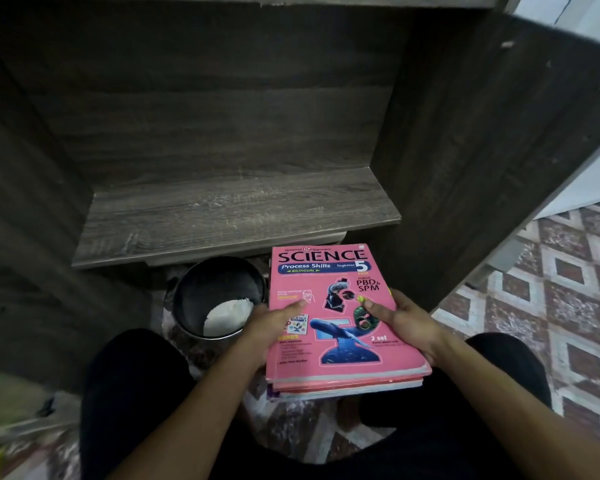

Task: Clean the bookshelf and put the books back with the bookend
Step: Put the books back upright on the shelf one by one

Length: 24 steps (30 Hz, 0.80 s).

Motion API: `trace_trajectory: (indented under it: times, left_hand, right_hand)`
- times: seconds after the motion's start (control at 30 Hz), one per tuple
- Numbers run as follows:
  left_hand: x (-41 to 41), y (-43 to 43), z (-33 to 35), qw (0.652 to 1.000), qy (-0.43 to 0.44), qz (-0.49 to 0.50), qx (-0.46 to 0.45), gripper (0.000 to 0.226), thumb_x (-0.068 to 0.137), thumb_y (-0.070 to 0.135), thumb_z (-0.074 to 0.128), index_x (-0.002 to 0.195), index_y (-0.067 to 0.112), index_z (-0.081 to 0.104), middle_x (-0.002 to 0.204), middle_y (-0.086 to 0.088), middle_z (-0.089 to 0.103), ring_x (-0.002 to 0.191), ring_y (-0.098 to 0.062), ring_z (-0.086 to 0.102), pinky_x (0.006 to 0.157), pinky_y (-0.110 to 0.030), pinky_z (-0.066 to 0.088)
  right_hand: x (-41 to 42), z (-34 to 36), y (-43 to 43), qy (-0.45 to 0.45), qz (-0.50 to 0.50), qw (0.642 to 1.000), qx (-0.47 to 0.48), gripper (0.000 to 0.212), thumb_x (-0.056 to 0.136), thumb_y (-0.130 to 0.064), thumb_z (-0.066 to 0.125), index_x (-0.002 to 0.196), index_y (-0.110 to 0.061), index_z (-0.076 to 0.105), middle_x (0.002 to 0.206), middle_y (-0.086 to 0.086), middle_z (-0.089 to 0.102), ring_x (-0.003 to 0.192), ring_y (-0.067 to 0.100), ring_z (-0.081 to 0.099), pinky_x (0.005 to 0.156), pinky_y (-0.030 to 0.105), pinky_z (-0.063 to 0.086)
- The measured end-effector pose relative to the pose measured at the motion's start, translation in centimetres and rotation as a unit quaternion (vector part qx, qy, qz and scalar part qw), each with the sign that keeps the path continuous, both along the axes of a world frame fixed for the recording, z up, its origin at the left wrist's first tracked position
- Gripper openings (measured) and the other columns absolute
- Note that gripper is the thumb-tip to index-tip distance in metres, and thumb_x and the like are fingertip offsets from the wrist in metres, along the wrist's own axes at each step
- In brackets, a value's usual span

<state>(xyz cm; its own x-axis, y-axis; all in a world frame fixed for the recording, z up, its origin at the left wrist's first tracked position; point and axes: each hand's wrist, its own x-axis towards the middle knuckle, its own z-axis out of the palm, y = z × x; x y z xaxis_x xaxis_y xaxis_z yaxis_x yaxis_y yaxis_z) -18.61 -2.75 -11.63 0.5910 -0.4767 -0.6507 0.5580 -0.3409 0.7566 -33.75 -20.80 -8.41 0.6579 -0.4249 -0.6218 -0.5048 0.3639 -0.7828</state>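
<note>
A stack of books point(340, 344) with a pink "SCIENCE" workbook on top lies flat between my hands, low in front of the shelf. My left hand point(274, 322) grips the stack's left edge, thumb on the cover. My right hand point(400, 318) grips the right edge, thumb on the cover too. The dark wooden bookshelf point(236, 216) stands straight ahead, its lower board bare. No bookend shows in view.
A dark round metal bowl point(219, 296) holding a white cloth point(227, 315) sits on the floor left of the books, under the shelf's front edge. The shelf's right side panel point(465, 168) rises beside the books. Patterned floor tiles point(568, 306) spread right. My dark-clad knees flank the stack.
</note>
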Motion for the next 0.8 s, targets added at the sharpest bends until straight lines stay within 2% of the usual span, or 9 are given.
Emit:
trace_trajectory:
  times: [0.13,0.23,0.3,0.43,0.57,0.63,0.7,0.8]
  left_hand:
    - [-0.5,1.0,1.2,1.0,0.004,-0.005,-0.013,0.045,0.077,0.032,0.082,0.112,0.008,0.067,0.087,-0.013,0.076,0.069,-0.027,0.073,0.057,-0.031,0.055]
    - [-0.7,1.7,1.9,1.0,0.005,-0.017,-0.012,0.055,0.074,0.039,0.082,0.116,0.009,0.063,0.089,-0.011,0.076,0.075,-0.028,0.074,0.063,-0.035,0.057]
    - [-0.9,2.0,2.5,1.0,-0.001,-0.024,-0.011,0.059,0.073,0.044,0.082,0.116,0.009,0.063,0.088,-0.011,0.076,0.076,-0.029,0.074,0.069,-0.038,0.059]
    - [-0.8,2.2,4.3,0.999,-0.013,0.003,-0.042,0.042,0.08,0.03,0.079,0.108,0.001,0.067,0.081,-0.015,0.075,0.063,-0.026,0.072,0.057,-0.033,0.056]
    - [0.7,1.6,6.1,0.997,-0.042,0.025,-0.065,0.029,0.082,0.024,0.077,0.1,0.001,0.073,0.083,-0.018,0.074,0.062,-0.027,0.071,0.06,-0.035,0.057]
    - [2.0,1.2,6.8,0.996,-0.055,0.028,-0.061,0.028,0.082,0.024,0.077,0.098,0.001,0.073,0.083,-0.018,0.074,0.064,-0.028,0.071,0.065,-0.038,0.059]
    - [3.3,0.7,7.4,0.996,-0.065,0.034,-0.056,0.027,0.082,0.025,0.077,0.097,0.003,0.073,0.083,-0.017,0.074,0.064,-0.027,0.071,0.065,-0.038,0.059]
    - [5.3,-0.1,7.6,0.995,-0.069,0.044,-0.063,0.025,0.083,0.025,0.076,0.098,0.005,0.071,0.081,-0.014,0.074,0.064,-0.026,0.071,0.065,-0.039,0.06]
  right_hand:
    - [-0.7,1.4,0.6,-0.011,0.008,1.0,-0.014,0.046,0.089,-0.027,0.07,0.126,-0.023,0.043,0.102,0.017,0.075,0.09,0.037,0.073,0.072,0.047,0.062]
    - [-1.3,2.5,0.8,-0.022,0.025,0.999,-0.029,0.043,0.088,-0.029,0.07,0.123,-0.024,0.044,0.102,0.017,0.075,0.091,0.038,0.073,0.076,0.05,0.061]
    - [-1.6,3.5,0.9,-0.027,0.031,0.999,-0.033,0.039,0.089,-0.029,0.069,0.119,-0.026,0.045,0.1,0.016,0.075,0.088,0.036,0.074,0.07,0.046,0.062]
    - [-1.1,4.8,0.7,-0.052,0.036,0.996,-0.067,0.038,0.09,-0.029,0.069,0.12,-0.024,0.048,0.097,0.013,0.076,0.081,0.033,0.075,0.061,0.039,0.061]
    - [0.9,5.7,0.1,-0.079,0.04,0.991,-0.102,0.029,0.091,-0.027,0.068,0.114,-0.024,0.051,0.095,0.011,0.077,0.079,0.031,0.075,0.07,0.046,0.062]
    - [2.5,6.1,-0.3,-0.09,0.044,0.989,-0.109,0.026,0.091,-0.026,0.068,0.112,-0.025,0.052,0.093,0.011,0.077,0.076,0.028,0.075,0.066,0.042,0.062]
    - [4.1,6.3,-0.9,-0.098,0.049,0.988,-0.112,0.029,0.091,-0.027,0.068,0.114,-0.024,0.052,0.094,0.011,0.077,0.077,0.028,0.075,0.066,0.041,0.061]
    - [6.6,5.8,-1.9,-0.11,0.055,0.986,-0.11,0.035,0.089,-0.03,0.07,0.118,-0.025,0.051,0.098,0.012,0.076,0.085,0.032,0.075,0.076,0.049,0.06]
